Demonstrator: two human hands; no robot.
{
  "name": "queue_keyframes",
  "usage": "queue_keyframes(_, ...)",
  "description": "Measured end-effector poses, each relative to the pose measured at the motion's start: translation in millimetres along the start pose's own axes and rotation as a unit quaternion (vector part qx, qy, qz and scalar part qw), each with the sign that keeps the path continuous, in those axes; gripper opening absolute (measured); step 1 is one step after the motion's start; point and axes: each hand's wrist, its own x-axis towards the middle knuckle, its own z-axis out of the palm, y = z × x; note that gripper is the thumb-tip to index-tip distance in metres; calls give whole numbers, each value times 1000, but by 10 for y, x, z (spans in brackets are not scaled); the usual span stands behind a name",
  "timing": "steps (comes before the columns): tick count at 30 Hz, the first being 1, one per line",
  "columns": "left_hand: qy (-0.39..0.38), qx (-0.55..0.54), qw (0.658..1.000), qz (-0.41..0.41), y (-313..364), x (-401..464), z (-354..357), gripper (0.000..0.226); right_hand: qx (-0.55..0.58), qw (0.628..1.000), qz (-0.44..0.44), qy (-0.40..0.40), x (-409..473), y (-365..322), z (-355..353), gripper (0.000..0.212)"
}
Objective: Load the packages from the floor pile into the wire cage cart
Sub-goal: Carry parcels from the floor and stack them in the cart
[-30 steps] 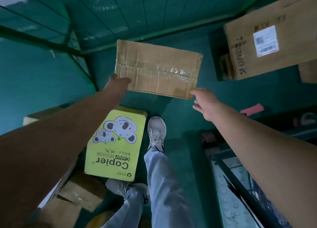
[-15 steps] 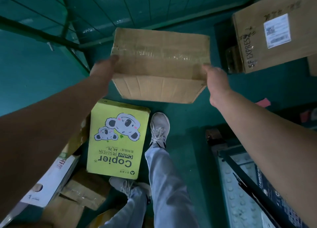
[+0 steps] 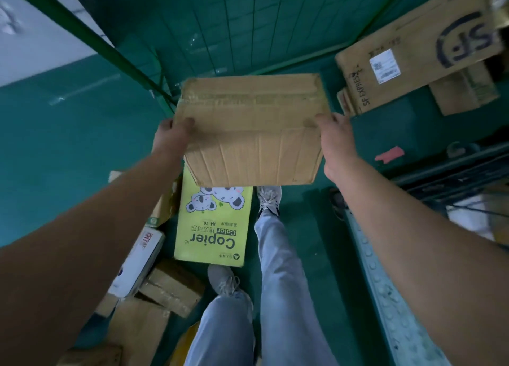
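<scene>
A plain brown cardboard box [image 3: 253,134] with a taped seam is held up in front of me between both hands. My left hand [image 3: 170,137] grips its left edge, thumb on the top face. My right hand [image 3: 334,140] grips the right edge. Behind the box stands the green wire cage cart [image 3: 209,32], its mesh wall and frame filling the upper middle. Under the box on the floor lies a yellow Copier paper box [image 3: 212,228]. More packages of the pile [image 3: 168,285] lie at lower left.
A large SF Express carton [image 3: 413,49] sits on smaller cartons at upper right. A white box [image 3: 137,261] leans by the pile. My legs and shoes [image 3: 270,200] stand on the green floor. A studded metal ramp [image 3: 385,291] and dark frame run along the right.
Both hands closed on the box's sides and lifted it off the floor; it has risen and come nearer to me, covering the top of the yellow box.
</scene>
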Motion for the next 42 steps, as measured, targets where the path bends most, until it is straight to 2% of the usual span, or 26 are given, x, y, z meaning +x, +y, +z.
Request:
queue_keyframes(2,18,9,1000,5,-41,-594,-378,63,2,1000,-15,-7,-693,-11,-156,37)
queue_keyframes(6,34,25,999,17,-148,-1737,-1097,60,-6,999,-40,-15,-1952,22,-476,28)
queue_keyframes(12,-14,4,999,33,-369,-3377,-1820,31,25,999,-1,-45,-3854,179,-1008,62)
queue_keyframes(15,-64,-6,997,40,-425,-4032,-1899,57,29,999,-4,-43,-4446,190,-1352,65)
queue_keyframes(18,-74,-5,995,62,-484,-4405,-1870,63,40,999,-25,-27,-4709,220,-1658,51)
queue_keyframes(20,-72,16,996,51,-538,-4559,-1805,91,34,999,-20,-23,-4846,234,-1847,53)
queue_keyframes(21,-79,22,995,52,-569,-4676,-1712,105,38,999,-18,-13,-4932,249,-2029,59)
queue_keyframes(22,-87,26,995,45,-591,-4751,-1639,109,40,999,-12,-2,-4955,284,-2150,66)
queue_keyframes(23,-96,31,994,47,-592,-4848,-1536,103,32,999,-3,10,-4978,296,-2272,68)
queue_keyframes(25,-107,43,992,51,-627,-5093,-1229,87,15,999,13,42,-5062,323,-2690,54)
queue_keyframes(27,-126,50,990,40,-653,-5325,-895,94,30,997,19,62,-5085,376,-3096,37)
queue_keyframes(28,-138,61,988,38,-696,-5420,-676,97,34,997,16,70,-5079,432,-3352,38)
queue_keyframes(30,-153,76,985,36,-705,-5695,-298,88,25,996,12,87,-5074,510,-3762,45)
queue_keyframes(33,-170,111,978,49,-766,-6118,379,54,28,994,4,105,-5077,596,-4482,52)
queue_keyframes(38,-229,104,963,93,-772,-6696,1340,51,39,987,-38,148,-5042,691,-5640,67)
queue_keyframes(42,-278,111,947,112,-648,-7039,1917,65,52,980,-70,180,-5057,588,-6301,73)
